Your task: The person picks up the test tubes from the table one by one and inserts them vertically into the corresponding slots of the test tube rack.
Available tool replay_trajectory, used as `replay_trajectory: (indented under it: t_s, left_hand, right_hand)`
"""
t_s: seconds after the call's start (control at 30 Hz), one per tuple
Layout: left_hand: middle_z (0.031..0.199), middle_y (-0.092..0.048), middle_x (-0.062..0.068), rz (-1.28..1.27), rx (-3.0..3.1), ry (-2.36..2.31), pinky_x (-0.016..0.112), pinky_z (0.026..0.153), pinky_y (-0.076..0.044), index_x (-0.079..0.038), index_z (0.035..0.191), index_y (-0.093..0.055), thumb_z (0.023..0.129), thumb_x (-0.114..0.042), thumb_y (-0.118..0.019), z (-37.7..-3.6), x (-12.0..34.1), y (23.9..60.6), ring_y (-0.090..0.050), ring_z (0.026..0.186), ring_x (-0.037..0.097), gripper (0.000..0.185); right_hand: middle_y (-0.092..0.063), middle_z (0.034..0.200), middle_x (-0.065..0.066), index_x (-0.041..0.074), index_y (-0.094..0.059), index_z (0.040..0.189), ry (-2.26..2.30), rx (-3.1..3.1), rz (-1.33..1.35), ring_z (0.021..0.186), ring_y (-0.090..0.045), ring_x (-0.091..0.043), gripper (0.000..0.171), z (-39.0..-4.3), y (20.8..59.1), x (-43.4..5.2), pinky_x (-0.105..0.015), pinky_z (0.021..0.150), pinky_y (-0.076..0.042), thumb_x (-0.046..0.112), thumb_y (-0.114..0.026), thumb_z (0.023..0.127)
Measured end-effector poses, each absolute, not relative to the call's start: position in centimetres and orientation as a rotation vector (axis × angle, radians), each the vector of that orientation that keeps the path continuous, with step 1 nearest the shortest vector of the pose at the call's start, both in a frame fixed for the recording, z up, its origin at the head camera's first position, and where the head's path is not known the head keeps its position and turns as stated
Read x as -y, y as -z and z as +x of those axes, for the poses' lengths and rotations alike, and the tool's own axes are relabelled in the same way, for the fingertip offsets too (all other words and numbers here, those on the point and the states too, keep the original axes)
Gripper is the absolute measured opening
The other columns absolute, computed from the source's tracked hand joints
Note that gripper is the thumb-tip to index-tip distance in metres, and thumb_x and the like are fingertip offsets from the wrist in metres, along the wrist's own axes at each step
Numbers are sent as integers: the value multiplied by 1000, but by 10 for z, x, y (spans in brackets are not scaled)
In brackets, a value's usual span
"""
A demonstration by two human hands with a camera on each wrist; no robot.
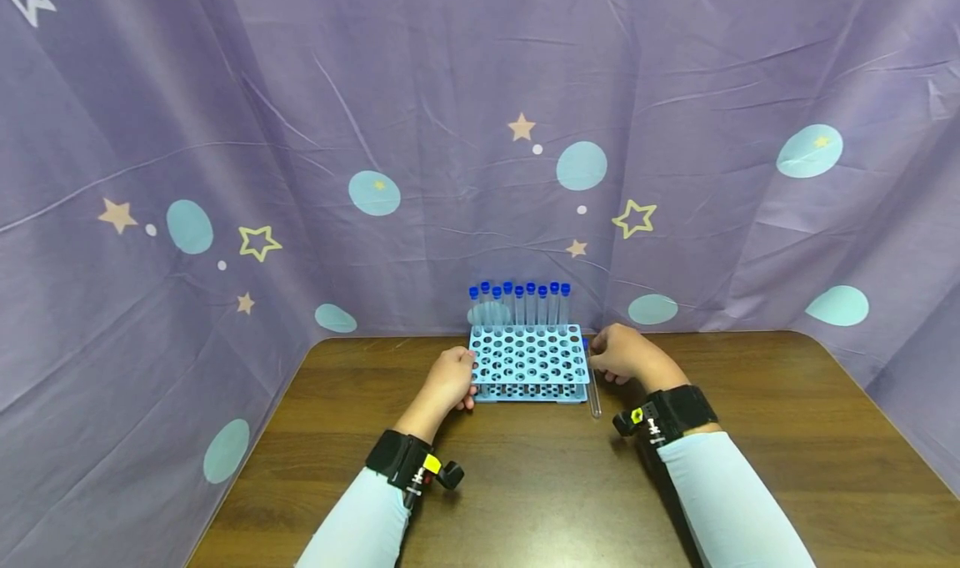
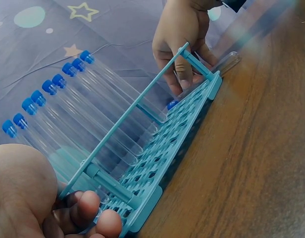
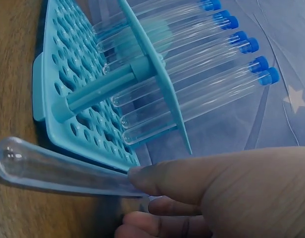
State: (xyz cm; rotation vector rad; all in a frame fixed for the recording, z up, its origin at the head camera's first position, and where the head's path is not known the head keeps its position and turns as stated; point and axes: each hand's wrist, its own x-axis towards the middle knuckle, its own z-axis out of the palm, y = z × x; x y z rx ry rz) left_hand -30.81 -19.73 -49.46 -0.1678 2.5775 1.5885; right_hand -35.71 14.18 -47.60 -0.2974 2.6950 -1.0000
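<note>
A light blue test tube rack (image 1: 529, 381) stands near the far edge of the table. Several clear test tubes with blue caps (image 1: 531, 289) are upright in its back rows. At the rack's left end my left hand (image 1: 452, 376) grips the side, fingers curled round it. My right hand (image 1: 628, 355) is beside the right end, where thumb and fingers pinch a loose test tube (image 3: 68, 171) near its capped end. This tube lies low along the rack's side, its rounded bottom toward me. Its blue cap (image 2: 172, 104) shows in the left wrist view.
The brown wooden table (image 1: 517, 485) extends in front of the rack and to both sides. Right behind its far edge hangs a purple curtain (image 1: 450, 243) with stars and dots. Each wrist wears a black strap with a small camera.
</note>
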Motion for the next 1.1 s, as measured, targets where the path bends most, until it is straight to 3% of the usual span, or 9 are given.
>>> replay_trajectory:
  t_s: [0.53, 1.1]
  left_hand:
    - [64, -57, 4, -168, -2586, -1588, 26, 42, -45, -4, 108, -62, 123, -28, -41, -307, 196, 493, -57, 45, 15, 35]
    - [69, -58, 5, -184, -2584, -1553, 27, 43, -47, -3, 115, -65, 124, -28, -39, -307, 196, 491, -58, 47, 16, 37]
  right_hand:
    - [-77, 82, -15, -19, -66, 137, 1015, -2699, -234, 66, -78, -19, 47, -362, 482, -138, -34, 61, -69, 10, -75, 101]
    - [-73, 74, -11, -10, -69, 123, 994, -2727, -175, 60, -73, -19, 38, -366, 486, -138, -33, 56, -67, 16, -82, 98]
